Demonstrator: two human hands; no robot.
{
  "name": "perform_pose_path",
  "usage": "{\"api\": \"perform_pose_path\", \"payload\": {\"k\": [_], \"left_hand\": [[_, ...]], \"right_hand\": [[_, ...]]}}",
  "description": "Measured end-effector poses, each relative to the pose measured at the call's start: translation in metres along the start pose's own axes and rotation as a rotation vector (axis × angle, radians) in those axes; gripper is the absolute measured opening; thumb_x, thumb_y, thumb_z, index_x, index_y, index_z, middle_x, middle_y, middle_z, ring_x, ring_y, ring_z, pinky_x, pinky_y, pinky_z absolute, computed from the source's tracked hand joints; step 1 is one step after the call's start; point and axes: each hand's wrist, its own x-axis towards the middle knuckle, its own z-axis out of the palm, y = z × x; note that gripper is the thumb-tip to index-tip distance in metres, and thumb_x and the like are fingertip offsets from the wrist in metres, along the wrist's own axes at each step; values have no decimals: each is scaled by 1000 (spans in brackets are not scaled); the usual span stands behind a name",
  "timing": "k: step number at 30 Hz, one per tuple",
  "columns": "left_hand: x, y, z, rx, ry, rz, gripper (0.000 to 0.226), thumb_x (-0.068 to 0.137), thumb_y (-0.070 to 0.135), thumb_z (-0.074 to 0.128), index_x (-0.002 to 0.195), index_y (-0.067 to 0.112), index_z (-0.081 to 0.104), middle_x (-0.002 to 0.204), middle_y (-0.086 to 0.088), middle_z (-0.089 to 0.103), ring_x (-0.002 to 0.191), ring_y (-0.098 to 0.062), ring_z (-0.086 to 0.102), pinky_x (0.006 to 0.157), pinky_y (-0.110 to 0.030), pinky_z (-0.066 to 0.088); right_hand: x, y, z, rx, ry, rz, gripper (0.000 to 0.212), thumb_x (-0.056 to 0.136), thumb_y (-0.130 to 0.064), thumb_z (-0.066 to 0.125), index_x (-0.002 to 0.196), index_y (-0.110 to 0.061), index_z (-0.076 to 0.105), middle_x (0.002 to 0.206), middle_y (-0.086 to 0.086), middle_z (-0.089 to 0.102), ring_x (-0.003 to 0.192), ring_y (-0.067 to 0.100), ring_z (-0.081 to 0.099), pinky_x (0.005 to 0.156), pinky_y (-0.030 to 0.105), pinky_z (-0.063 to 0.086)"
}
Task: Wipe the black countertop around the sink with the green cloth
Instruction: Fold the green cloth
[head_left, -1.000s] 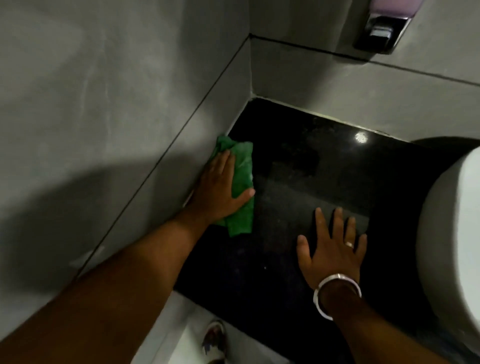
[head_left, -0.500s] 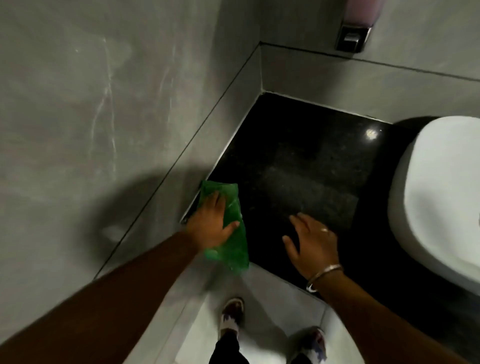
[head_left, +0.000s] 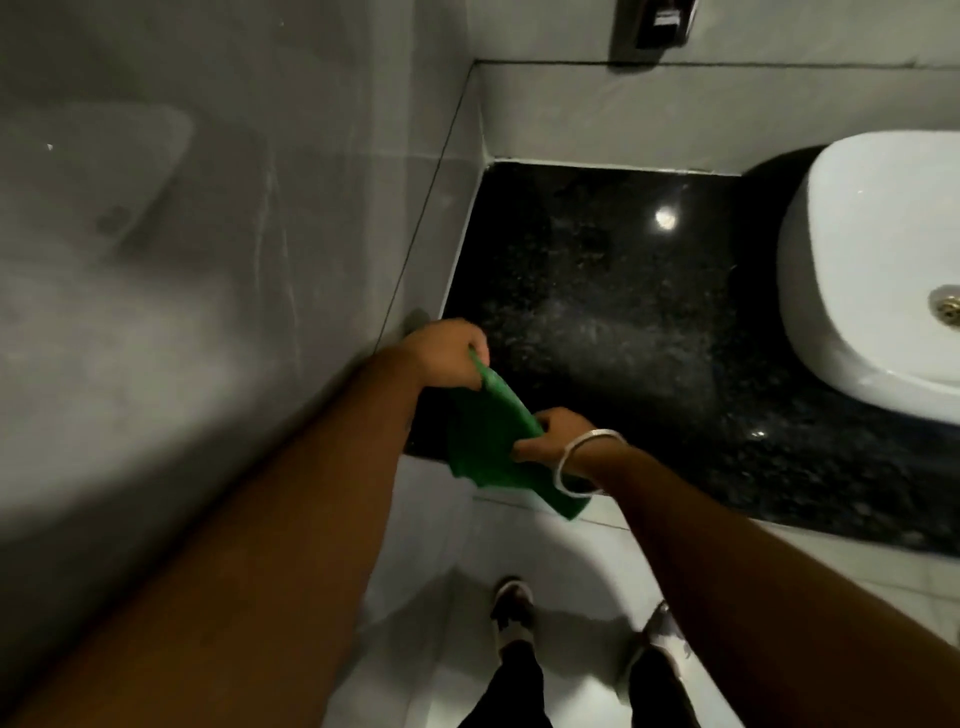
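Observation:
The green cloth (head_left: 488, 436) hangs stretched between both hands over the front left corner of the black countertop (head_left: 597, 291). My left hand (head_left: 447, 356) grips its upper end next to the side wall. My right hand (head_left: 553, 434), with a silver bangle on the wrist, grips its right edge at the counter's front. The cloth's lower part droops past the counter edge. The white sink (head_left: 878, 270) stands on the counter at the right.
Grey tiled walls (head_left: 260, 208) close the counter on the left and the back. A dark soap dispenser (head_left: 654, 23) is mounted on the back wall. Below lie the pale floor (head_left: 441, 649) and my two shoes (head_left: 511, 605).
My left hand dragged the cloth from the back of the counter along the wall to the front corner and lifted it. My right hand left the countertop and took hold of the cloth.

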Motion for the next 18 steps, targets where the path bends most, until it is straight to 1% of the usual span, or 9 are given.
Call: {"api": "perform_pose_path", "payload": {"k": [2, 4, 5, 7, 9, 10, 13, 16, 18], "left_hand": [[-6, 0, 5, -302, 97, -39, 18, 72, 8, 79, 76, 23, 70, 76, 0, 68, 73, -13, 66, 67, -27, 53], [-9, 18, 13, -560, 126, -20, 17, 74, 4, 78, 75, 20, 71, 71, -1, 69, 62, -4, 65, 63, -22, 50], [-9, 33, 16, -649, 121, -25, 11, 75, 7, 78, 74, 17, 73, 70, -1, 71, 60, -3, 66, 62, -20, 51], [-6, 66, 22, -769, 64, -41, 2, 77, 18, 76, 76, 18, 77, 73, 0, 76, 67, -9, 71, 62, -20, 54], [-2, 108, 35, -908, -57, -37, 9, 81, 19, 72, 84, 13, 78, 81, -9, 76, 75, -22, 73, 69, -30, 58], [0, 133, 44, -970, -109, -37, 12, 84, 18, 69, 88, 10, 77, 85, -13, 75, 78, -26, 73, 73, -35, 58], [4, 215, 84, -1047, -222, -52, 13, 92, 15, 61, 92, 8, 72, 84, -13, 74, 75, -27, 73, 68, -38, 60], [5, 316, 141, -1109, -356, -64, 19, 98, 14, 52, 93, 9, 69, 81, -12, 75, 71, -26, 74, 61, -36, 60], [7, 392, 189, -1119, -467, -28, 24, 99, 14, 47, 102, 4, 69, 90, -15, 75, 79, -29, 74, 69, -38, 61]], "right_hand": [[-18, 15, -16, 333, 18, -5, 22, 74, -16, 76, 95, -17, 70, 98, 14, 73, 87, 29, 70, 84, 41, 57], [-46, 38, -37, 615, 64, -42, 24, 77, 1, 71, 99, -8, 68, 99, 19, 71, 90, 33, 69, 90, 48, 55], [-62, 51, -47, 722, 79, -62, 26, 78, 6, 68, 101, -5, 67, 96, 17, 71, 86, 30, 69, 86, 46, 57], [-94, 78, -66, 899, 104, -63, 26, 80, 9, 63, 99, -8, 66, 88, 11, 72, 74, 22, 71, 68, 36, 61], [-133, 110, -83, 1044, 130, -31, 25, 83, 5, 59, 96, -15, 66, 80, 5, 74, 68, 20, 71, 55, 32, 57], [-153, 129, -91, 1120, 149, -25, 25, 82, 0, 58, 97, -17, 67, 80, 4, 74, 68, 21, 71, 55, 33, 57], [-210, 193, -103, 1474, 295, -22, 28, 75, -19, 62, 101, -16, 71, 92, 8, 77, 81, 25, 74, 66, 41, 61], [-268, 270, -113, 1826, 484, -94, 42, 78, -42, 63, 105, -12, 74, 112, 14, 73, 104, 33, 69, 87, 53, 55], [-310, 328, -121, 1957, 602, -155, 55, 79, -56, 60, 110, -13, 73, 120, 15, 69, 113, 35, 64, 95, 56, 50]]}}
